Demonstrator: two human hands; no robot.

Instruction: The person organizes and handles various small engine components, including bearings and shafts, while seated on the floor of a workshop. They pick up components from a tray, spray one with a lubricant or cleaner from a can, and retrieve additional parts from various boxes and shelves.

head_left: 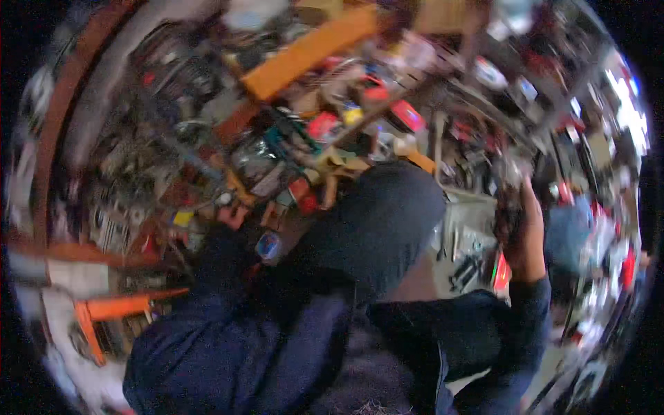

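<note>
The whole view is smeared by motion. My right hand [527, 238] is raised at the right, its sleeve coming up from below. Its fingers seem curled around something dark and blurred that I cannot make out. My left hand [232, 217] reaches out at the left beyond its dark sleeve, among small tools and parts. Its fingers are too blurred to read. Close by it lie a small blue-and-white round container [268, 245] and a red block-like item [303, 194]. My dark-clad knee [394, 214] rises between the two hands.
A long orange bar [311, 52] slants across the far side, over piled tools and parts. A light tray [465, 232] with metal tools lies between my knee and right hand. An orange frame [114, 309] stands at the lower left. More clutter fills the right side.
</note>
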